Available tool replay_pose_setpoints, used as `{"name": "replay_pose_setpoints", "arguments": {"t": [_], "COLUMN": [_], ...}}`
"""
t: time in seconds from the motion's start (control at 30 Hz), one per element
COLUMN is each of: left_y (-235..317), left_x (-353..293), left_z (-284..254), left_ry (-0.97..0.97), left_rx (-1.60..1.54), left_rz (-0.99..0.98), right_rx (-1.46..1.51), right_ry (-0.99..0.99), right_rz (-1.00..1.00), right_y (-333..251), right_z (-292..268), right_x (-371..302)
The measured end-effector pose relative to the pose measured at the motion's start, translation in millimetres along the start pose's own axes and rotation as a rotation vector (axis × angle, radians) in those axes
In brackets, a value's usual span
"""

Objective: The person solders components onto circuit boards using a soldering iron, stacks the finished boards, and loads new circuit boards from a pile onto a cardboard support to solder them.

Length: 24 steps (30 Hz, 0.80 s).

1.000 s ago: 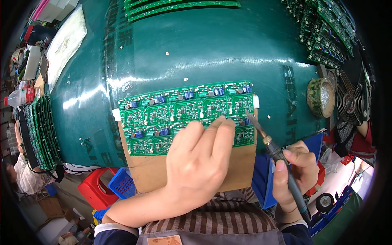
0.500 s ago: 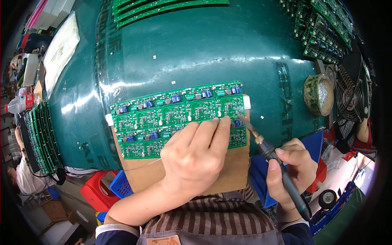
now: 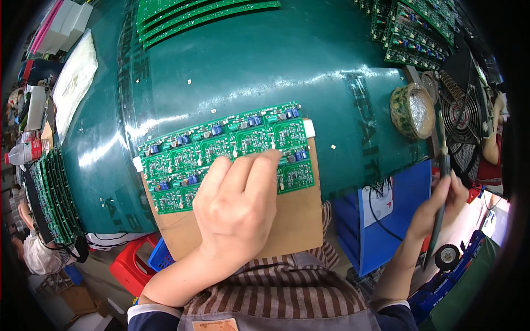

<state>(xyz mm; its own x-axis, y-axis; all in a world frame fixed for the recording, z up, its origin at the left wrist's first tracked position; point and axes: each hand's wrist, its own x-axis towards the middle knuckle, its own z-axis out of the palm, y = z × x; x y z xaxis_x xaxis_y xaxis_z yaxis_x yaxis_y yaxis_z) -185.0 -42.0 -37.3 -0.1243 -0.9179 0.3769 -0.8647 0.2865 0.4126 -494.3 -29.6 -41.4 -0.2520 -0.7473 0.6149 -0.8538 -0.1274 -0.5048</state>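
My left hand [image 3: 237,198] rests over a green circuit board panel [image 3: 182,157] with rows of blue and black parts. Its fingers are pinched together, and a thin solder wire [image 3: 179,222] trails from it to the lower left. The fingertips hide what they touch on the panel. The panel lies on a brown board [image 3: 295,226] with white clips at its sides. Off to the right, my right hand [image 3: 441,201] is closed round a soldering iron [image 3: 438,223]. The iron's tip points up, apart from the panel, beside a round tape-wrapped bowl [image 3: 414,113] with a silvery inside.
Bare board panels [image 3: 210,16] are stacked at the far edge of the green mat [image 3: 265,60]. Populated boards stand at far right [image 3: 414,33] and left [image 3: 55,193]. A fan [image 3: 461,110] is behind the bowl; a blue bin [image 3: 353,231] sits below the table edge.
My right hand has carried the soldering iron away from the panel, right and up toward the bowl and fan. My left hand stays pinched over the panel. The whole view has shifted slightly.
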Motion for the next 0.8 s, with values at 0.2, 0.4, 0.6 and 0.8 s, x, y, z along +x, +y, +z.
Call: {"name": "replay_pose_setpoints", "arguments": {"t": [0.2,0.4,0.6,0.8], "left_y": [18.2,17.8,18.9,18.5], "left_x": [-20.5,-41.6,-39.8,-39.6], "left_z": [-15.0,-0.9,3.8,4.6], "left_ry": [-0.078,-0.070,0.007,0.015], "left_rx": [-0.053,-0.047,-0.015,-0.058], "left_rz": [-0.014,0.069,0.103,0.068], "right_rx": [0.096,0.545,0.627,0.623], "right_ry": [-0.121,-0.453,-0.530,-0.557], "right_rz": [0.106,-0.036,-0.035,-0.036], "right_y": [-8.8,-83.7,-92.4,-90.2], "right_z": [1.6,2.7,8.7,10.7], "right_x": [-10.0,-44.1,-49.0,-45.9]}}
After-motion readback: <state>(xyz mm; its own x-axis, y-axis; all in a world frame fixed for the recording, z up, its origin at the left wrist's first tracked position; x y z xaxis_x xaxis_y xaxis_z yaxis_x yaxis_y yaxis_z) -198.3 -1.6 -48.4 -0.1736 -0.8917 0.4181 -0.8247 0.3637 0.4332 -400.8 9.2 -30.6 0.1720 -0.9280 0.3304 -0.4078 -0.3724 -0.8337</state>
